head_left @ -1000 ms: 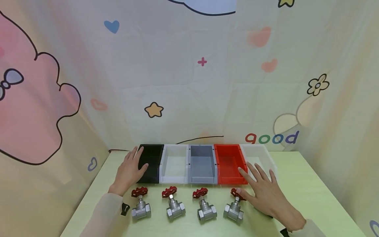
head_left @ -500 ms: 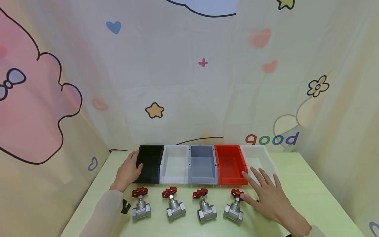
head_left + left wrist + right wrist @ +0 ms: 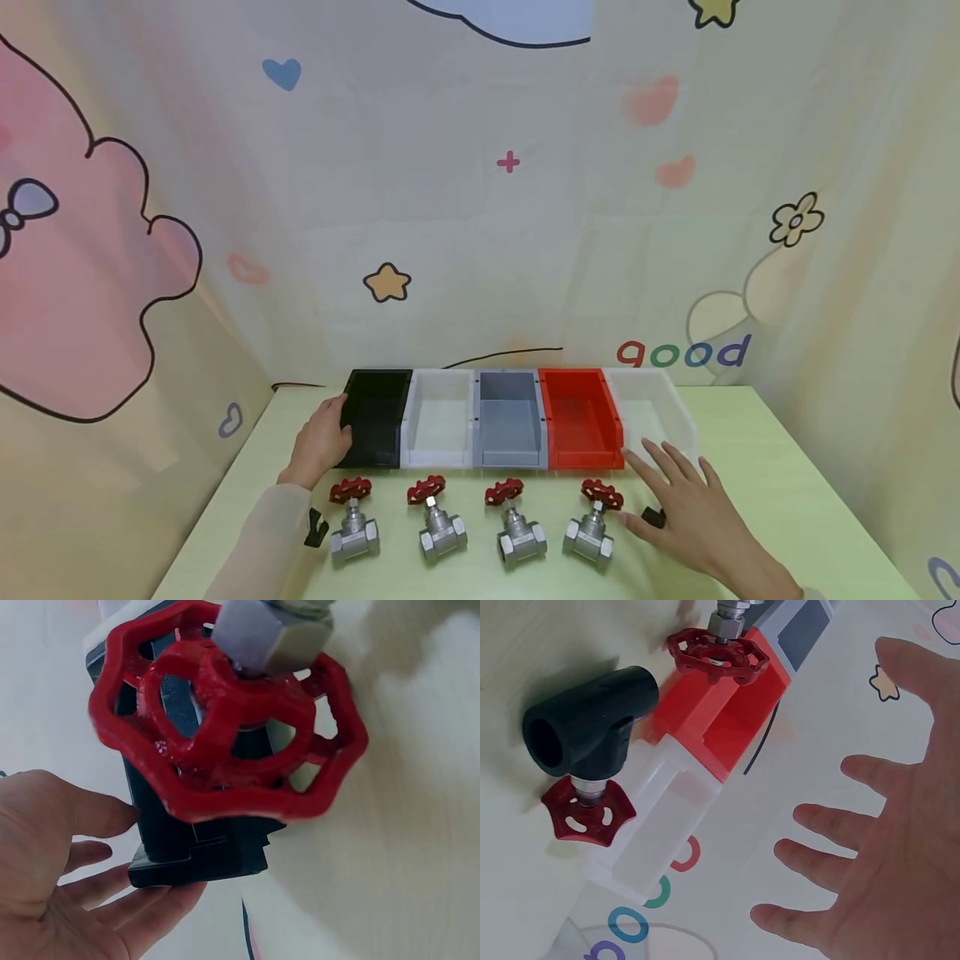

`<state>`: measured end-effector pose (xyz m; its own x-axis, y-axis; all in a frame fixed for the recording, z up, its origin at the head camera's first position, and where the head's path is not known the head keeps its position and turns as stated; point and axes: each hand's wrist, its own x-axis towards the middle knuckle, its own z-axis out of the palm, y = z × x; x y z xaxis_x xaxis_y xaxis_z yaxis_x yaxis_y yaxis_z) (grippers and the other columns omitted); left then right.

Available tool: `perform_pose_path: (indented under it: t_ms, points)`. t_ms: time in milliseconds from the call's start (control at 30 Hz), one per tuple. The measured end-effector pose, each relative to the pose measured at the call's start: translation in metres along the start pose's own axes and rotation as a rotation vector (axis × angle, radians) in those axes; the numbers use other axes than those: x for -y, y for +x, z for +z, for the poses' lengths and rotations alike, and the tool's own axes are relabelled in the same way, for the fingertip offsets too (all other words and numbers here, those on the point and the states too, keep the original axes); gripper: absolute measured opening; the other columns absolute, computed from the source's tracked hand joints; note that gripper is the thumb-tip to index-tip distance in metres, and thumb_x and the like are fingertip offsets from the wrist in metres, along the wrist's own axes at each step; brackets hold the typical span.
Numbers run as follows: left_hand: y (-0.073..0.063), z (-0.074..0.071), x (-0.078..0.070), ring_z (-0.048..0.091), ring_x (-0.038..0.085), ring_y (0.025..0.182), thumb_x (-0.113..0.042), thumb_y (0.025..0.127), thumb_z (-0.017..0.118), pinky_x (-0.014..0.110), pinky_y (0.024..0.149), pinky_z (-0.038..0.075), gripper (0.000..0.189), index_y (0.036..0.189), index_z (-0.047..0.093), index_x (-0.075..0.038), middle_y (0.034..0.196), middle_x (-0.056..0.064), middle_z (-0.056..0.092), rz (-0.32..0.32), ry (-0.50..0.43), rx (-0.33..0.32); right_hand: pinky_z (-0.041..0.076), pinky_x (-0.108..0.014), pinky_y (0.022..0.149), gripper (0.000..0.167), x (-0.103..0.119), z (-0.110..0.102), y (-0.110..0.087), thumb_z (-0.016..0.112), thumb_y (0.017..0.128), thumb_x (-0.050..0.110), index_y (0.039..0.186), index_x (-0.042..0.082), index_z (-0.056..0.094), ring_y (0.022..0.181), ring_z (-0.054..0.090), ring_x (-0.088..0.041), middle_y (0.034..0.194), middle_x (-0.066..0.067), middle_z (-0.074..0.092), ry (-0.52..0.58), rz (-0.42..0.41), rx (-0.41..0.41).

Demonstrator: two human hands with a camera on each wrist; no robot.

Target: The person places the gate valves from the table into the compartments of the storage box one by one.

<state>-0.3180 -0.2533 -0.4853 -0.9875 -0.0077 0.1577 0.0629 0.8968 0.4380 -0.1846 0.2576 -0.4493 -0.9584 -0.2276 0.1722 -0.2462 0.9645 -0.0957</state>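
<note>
Gripping the black bin [image 3: 375,421] by its outer wall with the left hand [image 3: 315,442], with fingers curled on it – meanwhile holding nothing in the right hand [image 3: 701,521], hovering near the black valve [image 3: 592,720] with fingers spread wide! See five bins [image 3: 513,425] standing side by side, and four silver valves [image 3: 521,540] lined up on the desk [image 3: 757,467] in front – looks like early going, with no valve visible inside any bin and, at a guess, every one left to handle
</note>
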Motion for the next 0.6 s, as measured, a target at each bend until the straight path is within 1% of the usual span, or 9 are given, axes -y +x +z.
perform_pose_path:
  t_ms: [133,233,433,500,600]
  points:
    - [0.002,0.001,0.001,0.059,0.047,0.111,-0.006,0.093,0.055,0.060,0.095,0.048,0.060,0.149,0.034,0.002,0.148,0.029,0.040,0.002,-0.010,0.001,0.025,-0.076,0.105,0.090,-0.003,0.003,-0.004,0.061,0.074,0.076,0.147,0.024,0.047,0.138,0.037,-0.046,0.152,-0.014,0.044,0.001,0.021,0.048]
    - [0.003,0.002,0.003,0.057,0.048,0.114,-0.003,0.092,0.054,0.060,0.096,0.048,0.060,0.148,0.035,0.003,0.147,0.029,0.040,0.000,-0.008,0.001,0.028,-0.077,0.103,0.091,-0.008,0.005,-0.007,0.059,0.074,0.078,0.147,0.025,0.047,0.136,0.039,-0.048,0.151,-0.016,0.045,-0.010,0.031,0.073]
    - [0.005,0.003,0.008,0.051,0.049,0.124,0.002,0.087,0.051,0.061,0.101,0.044,0.059,0.145,0.039,0.007,0.146,0.030,0.041,-0.007,0.013,0.001,0.032,-0.076,0.100,0.085,-0.015,0.012,-0.013,0.067,0.074,0.068,0.143,0.020,0.052,0.128,0.047,-0.046,0.143,-0.017,0.052,-0.037,0.036,0.090]
    - [0.005,0.004,0.008,0.051,0.049,0.124,0.002,0.087,0.051,0.061,0.101,0.044,0.058,0.144,0.040,0.008,0.145,0.031,0.042,-0.010,0.017,0.001,0.034,-0.075,0.099,0.084,-0.016,0.015,-0.014,0.070,0.074,0.065,0.141,0.019,0.053,0.127,0.048,-0.045,0.142,-0.017,0.053,-0.035,0.044,0.103]
    - [0.004,0.004,0.008,0.052,0.050,0.122,0.002,0.087,0.052,0.061,0.100,0.045,0.058,0.143,0.040,0.008,0.144,0.031,0.043,-0.014,0.020,0.001,0.039,-0.072,0.096,0.082,-0.019,0.019,-0.015,0.073,0.073,0.063,0.139,0.017,0.055,0.123,0.052,-0.044,0.140,-0.017,0.054,-0.027,0.059,0.135]
